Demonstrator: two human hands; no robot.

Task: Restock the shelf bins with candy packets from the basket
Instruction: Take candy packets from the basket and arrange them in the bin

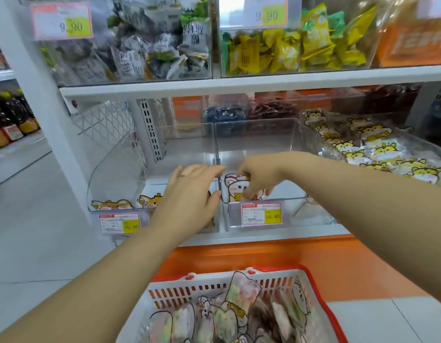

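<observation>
Nearest, below the middle bin (256, 139), the basket (180, 292) sat within easy reach, with a heap of spare packets (241, 293) in it, so most of the restocking looked yet to be done. Both arms reached up from there. The left hand (189, 194) hovered at the bin's left wall, its grip slack, fingers straight and holding nothing; it seemed placed to steady that wall or guide the load, though whether it touched could not be told. The right hand (260, 178) was down inside the bin at its front left corner, its grip closed from above on a packet (235, 188) printed with a pink-hatted animal, standing it upright behind the price tag (261, 214), probably so the picture faced shoppers. The rest of the bin was nearly bare, which was likely why it was being filled. In the left bin (115, 174) beside it, orange cat packets (150, 201) stood along the front; to its right lay a pile of yellow cat packets (382, 152). Above it ran the upper shelf (214, 89), carrying fuller bins.
</observation>
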